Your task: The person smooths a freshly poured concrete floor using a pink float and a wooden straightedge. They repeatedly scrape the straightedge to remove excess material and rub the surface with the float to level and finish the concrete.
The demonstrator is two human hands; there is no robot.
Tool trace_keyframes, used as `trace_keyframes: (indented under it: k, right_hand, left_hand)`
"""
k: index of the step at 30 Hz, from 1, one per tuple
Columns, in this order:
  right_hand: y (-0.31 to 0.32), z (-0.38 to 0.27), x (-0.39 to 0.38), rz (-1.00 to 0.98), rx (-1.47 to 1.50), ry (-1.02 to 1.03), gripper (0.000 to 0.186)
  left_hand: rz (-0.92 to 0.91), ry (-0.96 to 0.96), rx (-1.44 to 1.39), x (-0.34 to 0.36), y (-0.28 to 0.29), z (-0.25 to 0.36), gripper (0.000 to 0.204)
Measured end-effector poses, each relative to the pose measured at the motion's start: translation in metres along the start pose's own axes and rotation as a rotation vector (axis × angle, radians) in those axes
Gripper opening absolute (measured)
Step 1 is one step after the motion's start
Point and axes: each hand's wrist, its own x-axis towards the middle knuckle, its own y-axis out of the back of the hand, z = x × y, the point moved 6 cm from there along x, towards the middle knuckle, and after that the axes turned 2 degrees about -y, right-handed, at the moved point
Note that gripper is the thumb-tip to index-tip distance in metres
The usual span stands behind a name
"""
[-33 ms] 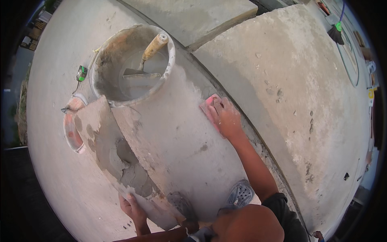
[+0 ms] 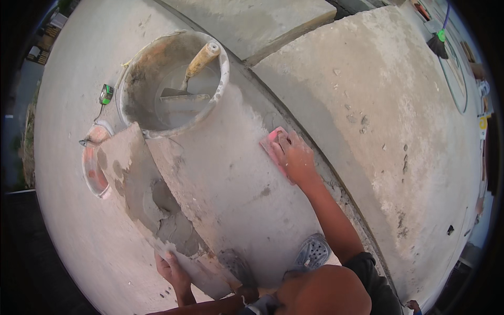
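My left hand (image 2: 173, 273) grips the lower end of a long flat board (image 2: 128, 157) with wet grey mortar (image 2: 181, 233) on it. My right hand (image 2: 296, 157) is closed on a pink float (image 2: 270, 147), pressed on the grey concrete beside a long dark groove (image 2: 310, 142). At the top of the board stands a large round tub (image 2: 131, 110) of grey slurry, with a wooden-handled trowel (image 2: 199, 63) resting in it.
A reddish bucket (image 2: 93, 173) lies partly behind the board, with a green tape measure (image 2: 106, 94) above it. My dusty shoes (image 2: 312, 249) stand below. Raised concrete slabs (image 2: 367, 105) lie rightward, and a broom (image 2: 436, 44) and hose (image 2: 459, 100) sit at the far right.
My right hand and the pink float have shifted slightly down along the groove, toward me. Otherwise the scene looks the same.
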Motion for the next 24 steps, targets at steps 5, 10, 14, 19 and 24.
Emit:
trace_keyframes:
  k: [5,10,14,19,24]
  right_hand:
    - [0.021,-0.009,-0.01,-0.171,0.084,-0.033,0.037]
    - [0.017,0.002,0.046,-0.073,0.069,-0.008,0.039]
    - [0.006,0.003,0.067,-0.149,0.114,0.005,0.04]
    - [0.002,0.002,0.026,-0.33,0.279,0.082,0.038]
    - [0.028,0.005,0.003,-0.267,0.244,-0.071,0.041]
  left_hand:
    - [-0.004,-0.034,0.028,0.0,0.004,0.004,0.046]
    - [0.011,-0.057,-0.057,0.002,-0.001,0.003,0.043]
    - [-0.02,-0.076,-0.049,0.002,0.0,-0.001,0.045]
    - [0.015,-0.028,-0.049,-0.003,0.006,-0.005,0.043]
    - [0.046,-0.053,-0.053,-0.002,0.007,0.001,0.044]
